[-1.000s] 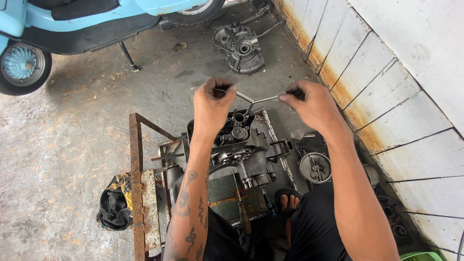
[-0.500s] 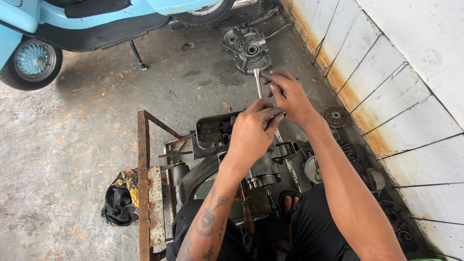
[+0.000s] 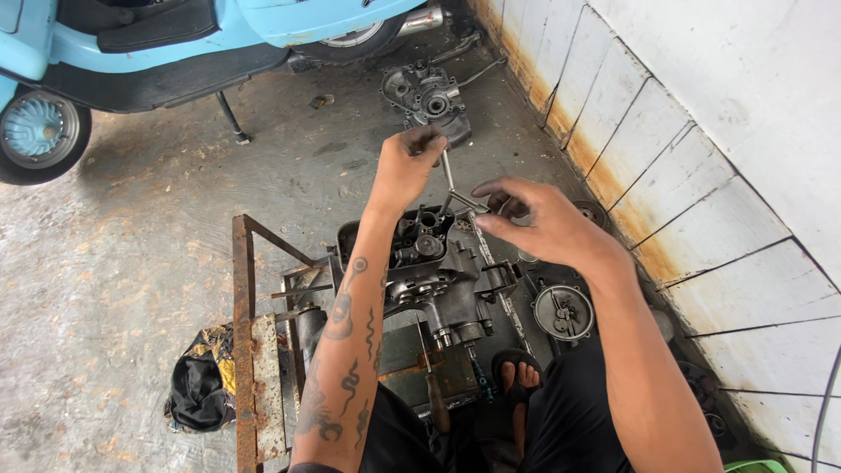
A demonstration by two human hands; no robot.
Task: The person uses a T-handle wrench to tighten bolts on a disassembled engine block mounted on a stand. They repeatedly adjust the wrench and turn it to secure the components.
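Engine case [image 3: 438, 271]: dark grey cast metal, greasy, ribbed and irregular in outline; it sits on a rusty steel frame stand [image 3: 250, 350] directly in front of the seated person.
Wrench [image 3: 455, 188]: slim bright metal bars joined in a T, standing over the top of the engine case; the far bar end is in the left hand, the near bar end at the right fingers.
Left hand [image 3: 407, 162]: fingers curled shut around the far end of the wrench; skin smeared with dark grease; forearm tattooed.
Right hand [image 3: 534, 219]: fingers half open, thumb and forefinger tips pinching the near bar of the wrench, the other fingers spread loose.
Round cover [image 3: 563, 311]: flat metal disc with small fittings, lying on the floor just right of the engine case.
Second engine case [image 3: 429, 96]: grey casting on the concrete floor beyond the hands, near the tiled wall [image 3: 701, 175].
Scooter [image 3: 175, 44]: pale blue, smooth painted body, parked at the far left on its stand.
Cloth [image 3: 200, 385]: crumpled black rag on the floor left of the frame stand.
Sandalled foot [image 3: 517, 377]: rests below the engine case.
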